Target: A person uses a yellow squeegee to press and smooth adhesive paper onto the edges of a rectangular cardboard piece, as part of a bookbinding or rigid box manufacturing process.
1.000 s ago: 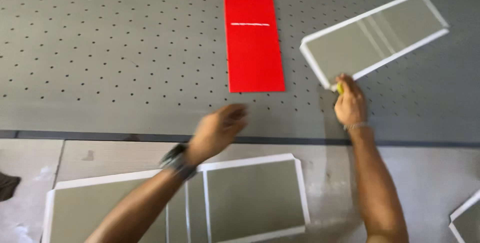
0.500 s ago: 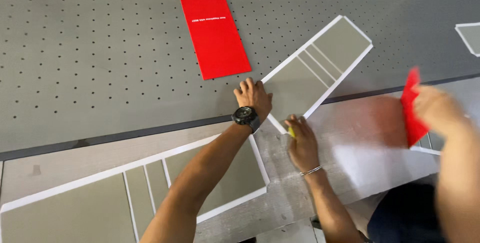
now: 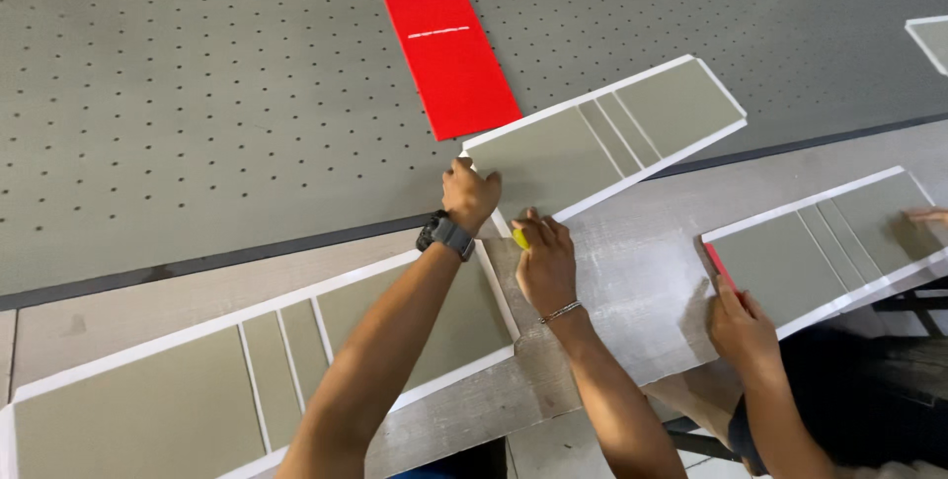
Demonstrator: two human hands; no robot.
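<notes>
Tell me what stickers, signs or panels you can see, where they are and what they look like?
Red strip: long rectangle on the dotted grey table, two thin white lines.
Grey-green panel: white-edged, under the left hand and right hand.
Second panel: bottom left, same colours.
Third panel: right, another person's hand on it.

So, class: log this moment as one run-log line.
left hand: pressing panel corner | right hand: holding yellow tool at panel edge | co-worker's hand: second panel
</notes>
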